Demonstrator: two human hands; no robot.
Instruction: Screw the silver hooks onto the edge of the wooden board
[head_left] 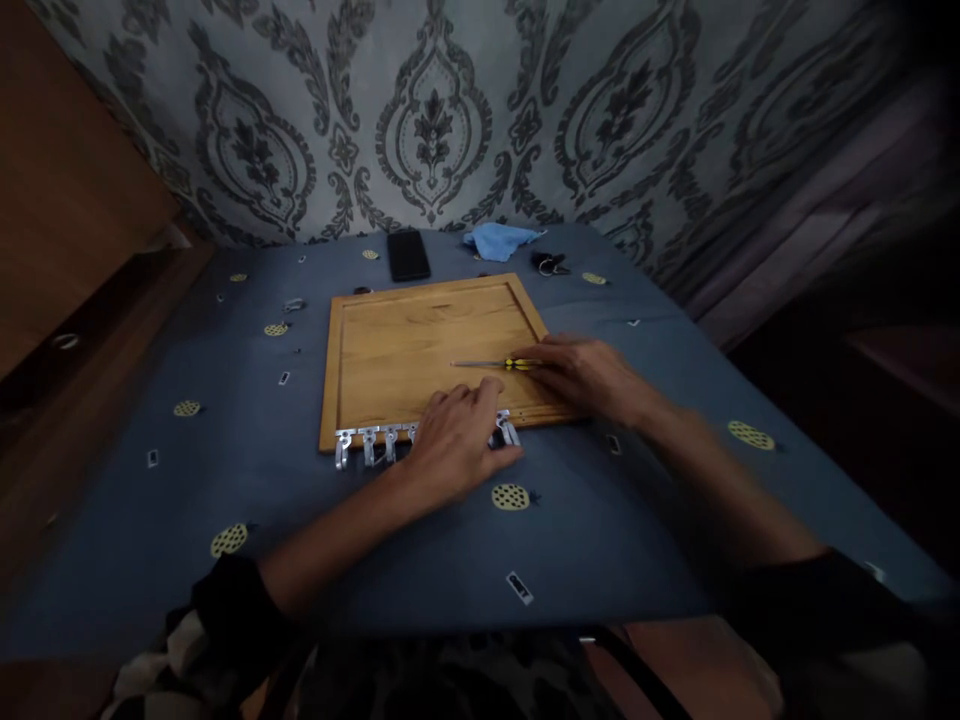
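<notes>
The screwdriver (514,364) juts leftward from the right fingers (541,352), over the board (420,345).

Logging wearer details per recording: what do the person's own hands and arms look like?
The left hand and right hand are bare, with no gloves or watch visible. Both forearms are uncovered. The left sleeve is black with pale patches; the right sleeve is mostly dark, its pattern unclear.

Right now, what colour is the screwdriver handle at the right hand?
The visible part of the screwdriver handle is yellow and black; see the head view.
</notes>
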